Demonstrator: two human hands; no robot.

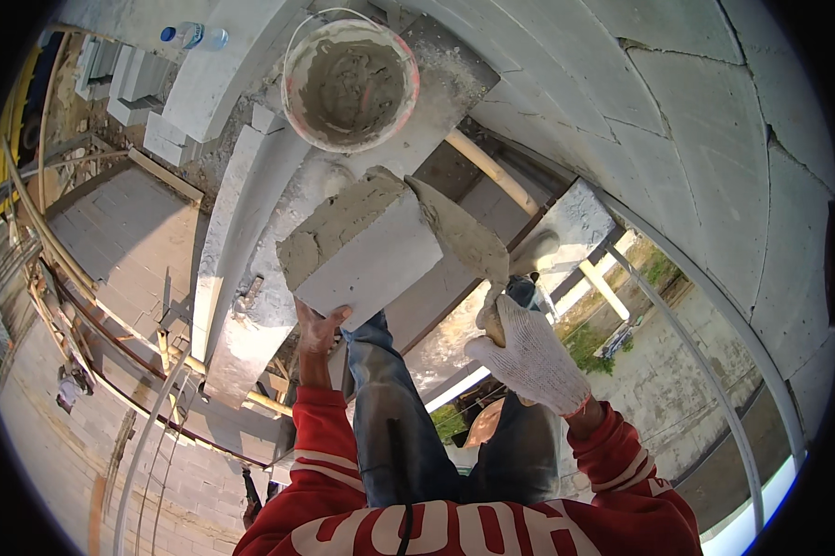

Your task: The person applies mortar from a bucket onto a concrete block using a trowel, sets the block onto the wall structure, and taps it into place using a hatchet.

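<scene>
- Mid-frame, a grey block is being gripped low by the bare left hand!
- Right of centre, a mortar-smeared trowel is clutched by the gloved right hand!

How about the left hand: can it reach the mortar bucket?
Probably not just now: the left hand is holding the grey concrete block, which lies between it and the mortar bucket.

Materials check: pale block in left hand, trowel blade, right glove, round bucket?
Pale grey rectangular block: likely lightweight concrete; matte, fine-looking bare face, grey paste on an adjoining side.
Thin grey paste-coated trowel blade: probably metal, judging by its thin, flat shape; the coat hides its finish.
White knitted glove: cotton-like yarn, matte, visible knit; fibre unclear.
Round whitish bucket: probably plastic; smooth, smeared rim.
</scene>
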